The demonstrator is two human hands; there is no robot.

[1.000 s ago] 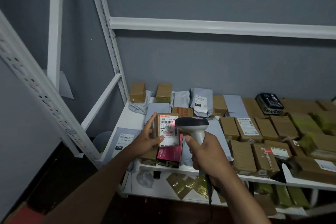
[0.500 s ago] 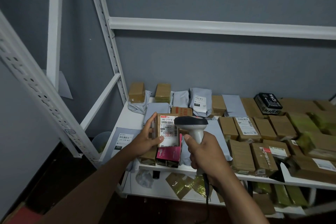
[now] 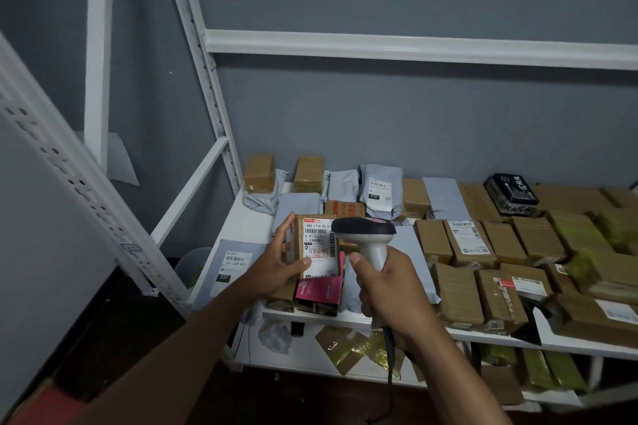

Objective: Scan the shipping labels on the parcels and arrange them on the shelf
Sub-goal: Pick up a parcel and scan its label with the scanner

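1. Left hand (image 3: pixel 276 260) comes in from the lower left, forearm angled up toward the shelf. It's gripping a small brown parcel (image 3: pixel 312 247): thumb pressed on the front face near the bottom, fingers wrapped round the far left side, with one fingertip poking up past the top corner.

2. That parcel is held upright in the air just above the front left part of the white shelf (image 3: pixel 241 217), with its shipping label (image 3: pixel 319 247) turned toward the camera. I can make out a barcode and some printed numbers on it.

3. Right hand (image 3: pixel 386 286) is clenched round the handle of a grey barcode scanner (image 3: pixel 366 235), thumb lying up the left side of the grip. From here the scanner head sits right next to the parcel's top right corner, overlapping the label's edge. I can't tell whether they actually touch.

4. The scanner's cable (image 3: pixel 390 352) hangs down from under the right wrist.

5. Directly below the held parcel there's a pink box (image 3: pixel 319 291) at the shelf's front edge.

6. On the rest of the shelf: lots of brown cardboard parcels (image 3: pixel 459 293) packed close on the right, grey poly mailers (image 3: pixel 379 191) along the back, and one flat grey mailer (image 3: pixel 233 262) with a label at the left front corner.

7. A black box (image 3: pixel 511 191) with white lettering sits at the back right.
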